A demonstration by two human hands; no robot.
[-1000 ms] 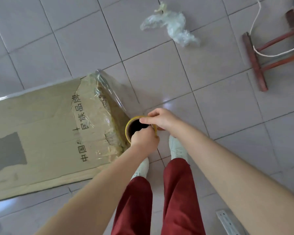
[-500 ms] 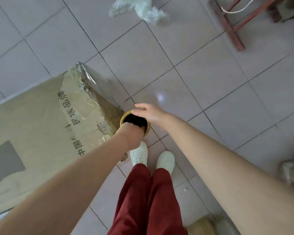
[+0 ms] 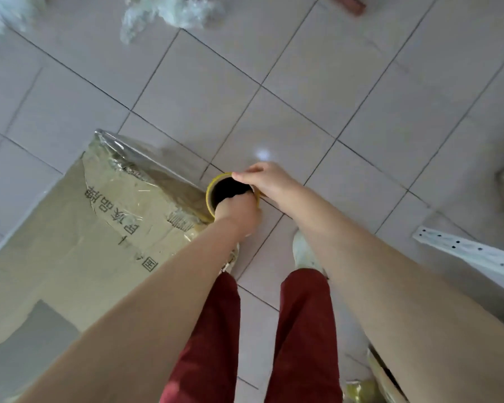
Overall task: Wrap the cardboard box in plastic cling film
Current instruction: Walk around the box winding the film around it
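Box (image 3: pixel 70 251): lying flat on the floor (image 3: pixel 303 97) at far left, long side running out of view. Only its near end is carrying film (image 3: pixel 134 158), so I am judging the wrap barely begun; most of the cardboard is showing bare.

Film: stretching taut from that wrapped corner across to the roll, which is why I am holding the roll close beside the box end and upright.

Roll (image 3: pixel 213 189): yellow-rimmed core, just beside the box corner, open end facing up at me.

Left hand (image 3: pixel 236 213): fingers going down inside the core, grip closed on its wall from within, so the roll is free to turn and pay out.

Right hand (image 3: pixel 269 181): grip pinching the rim from outside, thumb and fingers together on the roll, steadying and braking it to keep tension.

Legs and shoes: standing just behind the roll, right of the box.

Scrap film (image 3: pixel 172 13): crumpled, lying well apart at the top, playing no part.

Bracket (image 3: pixel 466 251): white, perforated, lying at far right, clear of my path.
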